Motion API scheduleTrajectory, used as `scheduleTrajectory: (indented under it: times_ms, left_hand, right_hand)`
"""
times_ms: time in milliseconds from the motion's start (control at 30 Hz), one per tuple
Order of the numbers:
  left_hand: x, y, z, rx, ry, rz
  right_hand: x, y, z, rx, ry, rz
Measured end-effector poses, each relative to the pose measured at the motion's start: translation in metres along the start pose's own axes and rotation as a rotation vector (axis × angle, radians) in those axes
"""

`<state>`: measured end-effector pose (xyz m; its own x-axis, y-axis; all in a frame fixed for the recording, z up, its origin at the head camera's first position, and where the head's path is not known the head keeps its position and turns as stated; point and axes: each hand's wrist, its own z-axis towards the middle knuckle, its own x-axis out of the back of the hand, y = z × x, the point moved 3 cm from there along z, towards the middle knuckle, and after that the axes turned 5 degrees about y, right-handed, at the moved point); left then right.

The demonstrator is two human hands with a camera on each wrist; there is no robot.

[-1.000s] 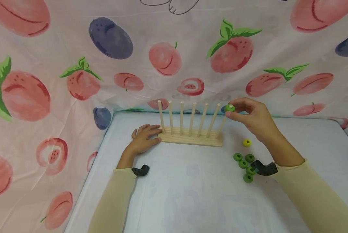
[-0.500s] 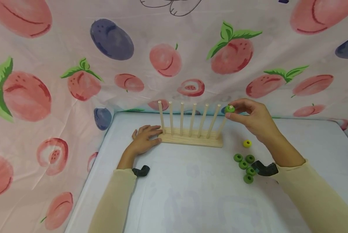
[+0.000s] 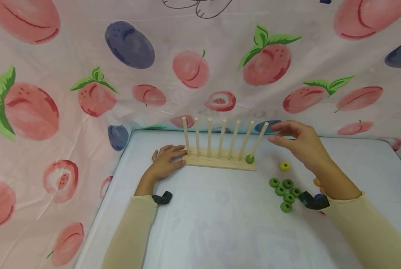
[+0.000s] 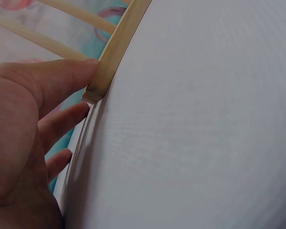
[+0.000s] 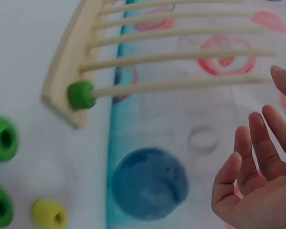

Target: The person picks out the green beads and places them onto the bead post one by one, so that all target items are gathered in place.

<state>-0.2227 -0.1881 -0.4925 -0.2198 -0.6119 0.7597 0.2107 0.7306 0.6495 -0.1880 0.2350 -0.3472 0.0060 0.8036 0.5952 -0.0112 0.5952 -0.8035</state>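
Observation:
A pale wooden rack point(image 3: 217, 161) with several upright pegs stands on the table. One green bead point(image 3: 249, 159) sits at the bottom of its rightmost peg, against the base. My left hand point(image 3: 167, 161) rests at the rack's left end, fingers extended; in the left wrist view the thumb point(image 4: 69, 78) touches the base's edge. Beside the top of the rightmost peg, my right hand point(image 3: 299, 144) is held up with nothing between thumb and fingers. In the right wrist view its fingers point(image 5: 264, 143) are spread loosely, away from the green bead.
Several loose green beads point(image 3: 280, 191) lie on the table right of the rack, with a yellow bead point(image 3: 285, 166) behind them. An orange bead point(image 3: 317, 182) and a blue one point(image 3: 319, 196) show partly behind the right wrist. A fruit-patterned cloth point(image 3: 190, 69) hangs behind.
The green bead, held at the rightmost peg's top before, has been let go and now lies at its base. My right hand has moved slightly right, while the left stays put.

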Motion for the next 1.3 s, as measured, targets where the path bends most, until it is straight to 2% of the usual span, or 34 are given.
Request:
scheduleTrajectory:
  times_ms: [100,200,300,400,500,667,833,967,1300]
  left_hand:
    - [0.0,0.0,0.0,-0.002,-0.002,0.004]
    - [0.001,0.0,0.0,-0.005,-0.001,0.009]
    - [0.001,-0.001,-0.001,-0.002,0.0,0.01]
    - [0.002,-0.002,-0.001,0.0,-0.003,0.013]
    - [0.001,-0.003,0.0,0.003,-0.005,0.018]
    - [0.002,-0.002,-0.001,0.007,-0.002,0.022]
    - [0.002,-0.002,-0.002,0.004,0.003,0.027]
    - [0.0,-0.003,-0.001,0.001,-0.003,0.029]
    - [0.001,-0.001,-0.002,-0.012,-0.006,0.015]
  right_hand:
    - [0.003,0.016,-0.005,-0.04,-0.042,-0.054]
    - [0.006,0.035,-0.01,-0.046,-0.088,-0.1]
    - [0.006,0.055,-0.015,0.006,-0.127,-0.128]
    - [0.001,0.074,-0.021,0.062,-0.152,-0.112]
    - [-0.006,0.089,-0.027,0.081,-0.173,-0.113]
    - [-0.019,0.108,-0.033,0.085,-0.187,-0.174]
    - [-0.029,0.12,-0.036,0.118,-0.21,-0.171]
    - [-0.032,0.126,-0.037,0.132,-0.221,-0.216]
    - [-0.035,0.127,-0.037,0.157,-0.22,-0.31]
